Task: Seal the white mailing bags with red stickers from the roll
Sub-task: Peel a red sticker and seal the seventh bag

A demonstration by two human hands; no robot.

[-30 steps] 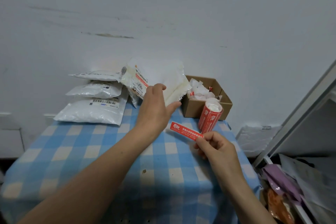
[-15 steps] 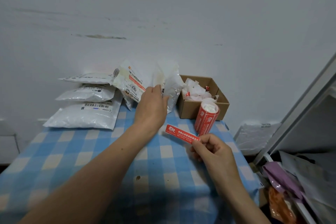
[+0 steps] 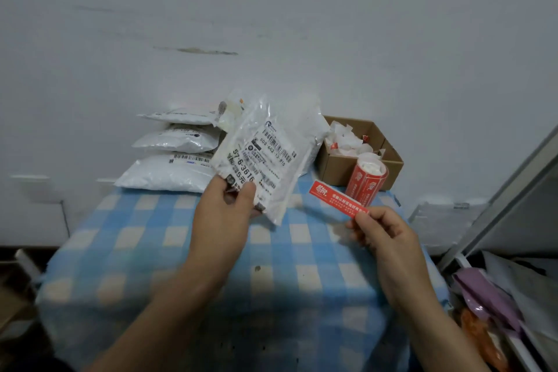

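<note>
My left hand (image 3: 225, 214) grips the lower corner of a white mailing bag (image 3: 268, 157) and holds it tilted above the table, its printed shipping label facing me. My right hand (image 3: 382, 231) pinches one end of a long red sticker (image 3: 336, 198) with white print; the strip points up and left toward the bag without touching it. The red sticker roll (image 3: 367, 181) stands upright just behind the sticker. Three more white mailing bags (image 3: 169, 174) lie stacked against the wall at the back left.
A blue and white checked cloth covers the table (image 3: 211, 275). An open cardboard box (image 3: 389, 160) with crumpled white backing paper sits at the back right corner. A shelf (image 3: 510, 290) with purple and orange packets stands at the right. A white wall is close behind.
My left hand has lifted one bag off the pile, turned its label side toward me and brought it nearer. The right hand keeps holding the sticker in about the same place.
</note>
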